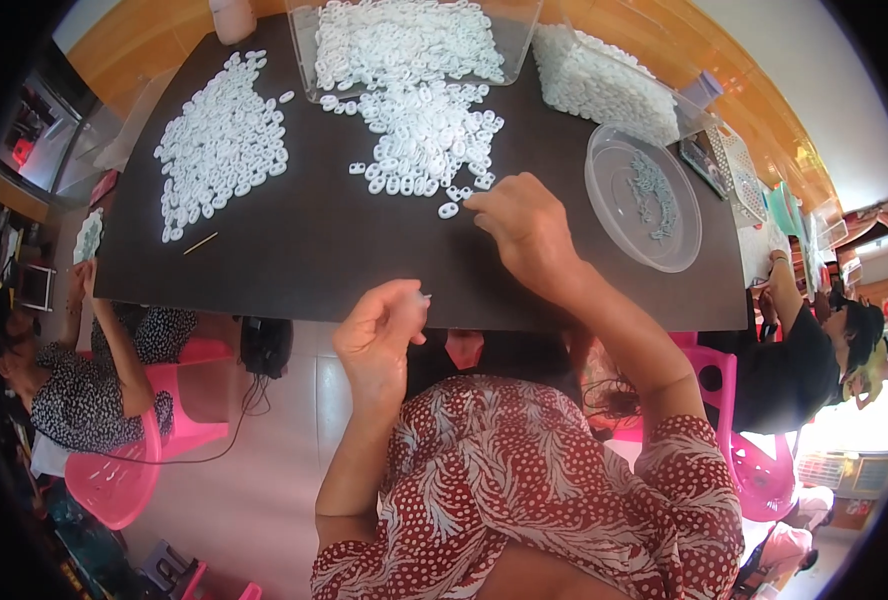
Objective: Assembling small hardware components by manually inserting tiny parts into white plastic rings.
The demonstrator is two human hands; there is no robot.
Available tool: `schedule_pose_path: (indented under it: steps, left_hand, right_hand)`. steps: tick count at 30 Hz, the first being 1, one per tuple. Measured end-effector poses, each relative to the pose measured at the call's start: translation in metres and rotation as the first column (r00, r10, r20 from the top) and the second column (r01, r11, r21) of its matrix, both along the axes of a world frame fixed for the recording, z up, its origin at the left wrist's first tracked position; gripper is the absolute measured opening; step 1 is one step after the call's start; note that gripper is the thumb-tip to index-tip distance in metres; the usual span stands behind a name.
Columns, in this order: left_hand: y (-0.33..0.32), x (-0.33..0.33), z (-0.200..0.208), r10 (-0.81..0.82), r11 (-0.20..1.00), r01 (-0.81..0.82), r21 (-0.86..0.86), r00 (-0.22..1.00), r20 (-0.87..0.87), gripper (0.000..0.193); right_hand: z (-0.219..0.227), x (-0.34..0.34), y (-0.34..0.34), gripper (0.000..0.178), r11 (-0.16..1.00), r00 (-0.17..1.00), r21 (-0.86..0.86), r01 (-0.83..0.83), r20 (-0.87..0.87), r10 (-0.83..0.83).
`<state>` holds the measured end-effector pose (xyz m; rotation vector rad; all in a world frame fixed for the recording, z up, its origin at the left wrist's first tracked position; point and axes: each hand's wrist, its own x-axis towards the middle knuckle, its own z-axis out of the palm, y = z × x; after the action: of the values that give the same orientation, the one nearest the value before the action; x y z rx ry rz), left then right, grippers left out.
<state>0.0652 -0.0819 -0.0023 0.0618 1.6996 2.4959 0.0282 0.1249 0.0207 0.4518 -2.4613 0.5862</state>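
My left hand point(380, 330) is raised at the table's near edge. Its thumb and fingers pinch something small and pale, too small to name. Over the table, my right hand point(527, 228) reaches to the near edge of the middle pile. Its fingertips are pressed together beside a few loose white pieces, and what they hold, if anything, is hidden. Just left of those fingertips lies a single white oval piece with two holes point(449, 210). Beyond it spreads a pile of the same white pieces point(429, 140), spilling from a clear plastic bin point(521, 55).
Another pile of white pieces point(226, 140) lies at left, near a thin yellowish stick point(201, 243). A second clear bin point(680, 118) and a round clear tray point(604, 213) with small grey-green parts stand at right. People sit on both sides, with pink chairs point(124, 480).
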Motion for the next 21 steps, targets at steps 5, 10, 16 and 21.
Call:
schedule_pose_path:
  steps: [5,10,16,21]
  left_hand:
    - [0.0,-0.002,0.002,-0.009,0.999,0.009,0.04,1.0,-0.001,0.014]
    - [0.001,-0.003,0.001,-0.024,0.998,0.022,0.05,0.999,0.029,0.015]
    - [0.0,-0.006,0.005,-0.011,0.999,0.009,0.047,0.999,0.035,0.015]
    - [0.0,-0.009,0.004,0.0,0.997,-0.003,0.072,0.999,0.042,0.014]
  right_hand:
    - [-0.01,-0.018,-0.002,0.014,0.988,1.0,0.155,-0.009,-0.014,0.012]
    - [-0.015,-0.025,-0.007,0.009,0.951,0.998,0.304,-0.057,0.037,0.048]
    - [-0.012,-0.021,-0.011,0.009,0.946,0.993,0.302,-0.119,0.039,0.113]
    - [-0.006,-0.005,-0.017,0.011,0.983,0.966,-0.067,-0.171,0.185,0.18]
